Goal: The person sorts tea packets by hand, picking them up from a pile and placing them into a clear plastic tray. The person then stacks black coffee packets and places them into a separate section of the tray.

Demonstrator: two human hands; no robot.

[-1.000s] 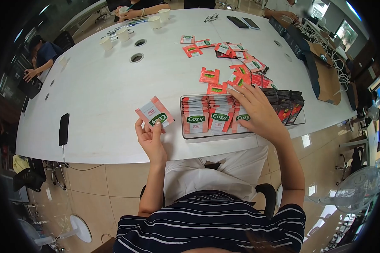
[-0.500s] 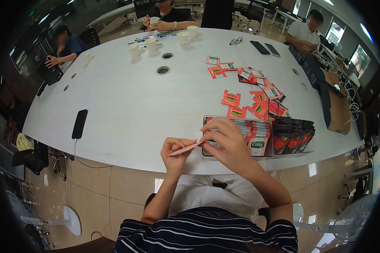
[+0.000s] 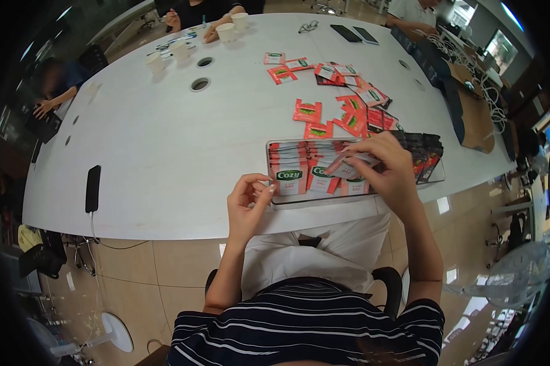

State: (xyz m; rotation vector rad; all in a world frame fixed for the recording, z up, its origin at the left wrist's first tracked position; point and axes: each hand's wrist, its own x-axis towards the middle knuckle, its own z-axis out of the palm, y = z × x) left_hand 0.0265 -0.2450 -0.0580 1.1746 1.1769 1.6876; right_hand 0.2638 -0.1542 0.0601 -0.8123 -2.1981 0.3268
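Note:
My right hand (image 3: pixel 388 168) pinches a pink-and-white tea bag sachet (image 3: pixel 343 166) over the clear box (image 3: pixel 267 160) in front of me. Rows of upright sachets (image 3: pixel 291 179) with a green "Cozy" label fill this box, and the held one overlaps their right part. At the box's left front corner is my left hand (image 3: pixel 249 204), its fingers loosely bent, thumb and forefinger apart, with nothing seen between them. Black-and-red sachets (image 3: pixel 424 149) stand in the container on the right, partly covered by my right hand.
Loose red and pink sachets (image 3: pixel 351 116) lie scattered beyond the box. Several paper cups (image 3: pixel 178 50), glasses (image 3: pixel 308 27) and two phones (image 3: pixel 346 33) are farther back. A phone (image 3: pixel 92 189) with a cable lies left. Cardboard (image 3: pixel 470 116) and white cables line the right edge; other people sit around the table.
My right hand has moved right with the sachet, from beside my left hand to over the box. The left hand has let go of the sachet. The view has shifted.

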